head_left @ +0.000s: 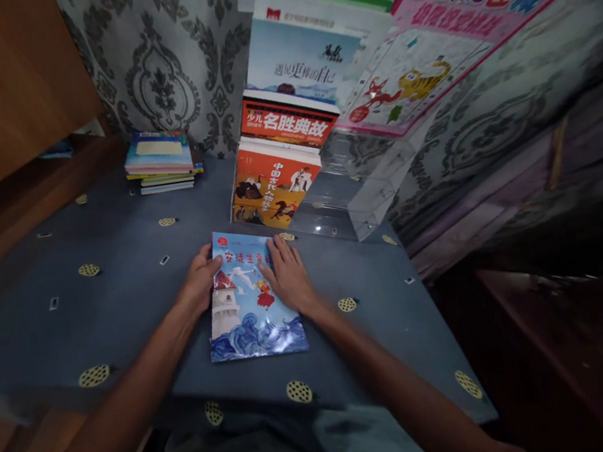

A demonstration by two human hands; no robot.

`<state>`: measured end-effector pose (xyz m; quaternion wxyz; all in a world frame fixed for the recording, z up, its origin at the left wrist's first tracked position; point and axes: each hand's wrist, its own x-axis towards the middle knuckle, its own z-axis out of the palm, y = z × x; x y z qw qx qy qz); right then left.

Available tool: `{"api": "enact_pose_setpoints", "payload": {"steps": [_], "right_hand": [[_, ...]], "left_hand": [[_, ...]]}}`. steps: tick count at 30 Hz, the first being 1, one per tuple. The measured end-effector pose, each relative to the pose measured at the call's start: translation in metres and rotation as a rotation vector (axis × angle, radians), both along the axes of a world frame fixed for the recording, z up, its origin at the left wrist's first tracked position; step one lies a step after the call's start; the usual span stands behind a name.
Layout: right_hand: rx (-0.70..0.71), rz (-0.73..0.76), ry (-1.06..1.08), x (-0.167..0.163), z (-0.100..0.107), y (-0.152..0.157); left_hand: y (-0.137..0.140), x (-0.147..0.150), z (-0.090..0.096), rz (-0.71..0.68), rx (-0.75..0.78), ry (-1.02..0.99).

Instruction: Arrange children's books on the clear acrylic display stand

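A blue picture-covered book (253, 324) with red Chinese lettering, a white tower, a small red-clothed figure and curling waves lies at the front of the table. My left hand (200, 277) grips its upper left edge, the thumb on the cover. My right hand (288, 275) holds the upper right side, thumb over the cover and fingers along the edge, hiding part of the title. Just beyond the book stands a clear stepped rack (329, 225) with an orange book (273, 185), a red book (291, 123) and a pale blue book (299, 60) in rising tiers.
A small stack of books (161, 160) lies at the back left beside a wooden cabinet (3, 89). Pink-bordered books (453, 29) fill the rack's upper right. The table's blue cloth (137, 303) has a pineapple print. A patterned curtain (158, 66) hangs behind.
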<state>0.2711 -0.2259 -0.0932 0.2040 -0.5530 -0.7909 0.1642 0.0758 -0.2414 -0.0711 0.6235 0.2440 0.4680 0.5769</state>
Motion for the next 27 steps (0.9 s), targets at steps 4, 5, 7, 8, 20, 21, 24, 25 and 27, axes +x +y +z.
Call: {"api": "enact_pose_setpoints", "payload": {"steps": [4,5,7,8,20,21,24,25,27], "right_hand": [[-0.004,-0.002,-0.057,0.005,-0.004,-0.056],[0.004,0.002,-0.059,0.004,-0.005,-0.068],[0.02,0.014,-0.027,0.003,-0.005,-0.085],[0.025,0.017,0.012,0.003,-0.005,-0.09],[-0.506,-0.173,1.287,0.005,0.013,-0.073],[-0.588,-0.161,1.384,0.002,0.015,-0.07],[-0.754,-0.097,1.58,-0.008,0.019,-0.063],[-0.781,-0.071,1.615,-0.011,0.02,-0.061],[-0.803,-0.04,1.651,-0.012,0.021,-0.059]], "left_hand": [[-0.001,0.0,-0.003,0.009,0.001,0.029],[-0.001,0.0,-0.003,0.008,0.003,0.035],[-0.002,0.001,-0.002,0.002,0.008,0.037],[-0.003,0.001,-0.002,0.003,0.014,0.034],[-0.004,0.014,0.038,0.065,0.167,-0.072],[-0.003,0.016,0.04,0.071,0.165,-0.086],[0.001,0.022,0.037,0.075,0.135,-0.131],[0.001,0.023,0.034,0.073,0.113,-0.146],[0.002,0.023,0.027,0.067,0.072,-0.168]]}}
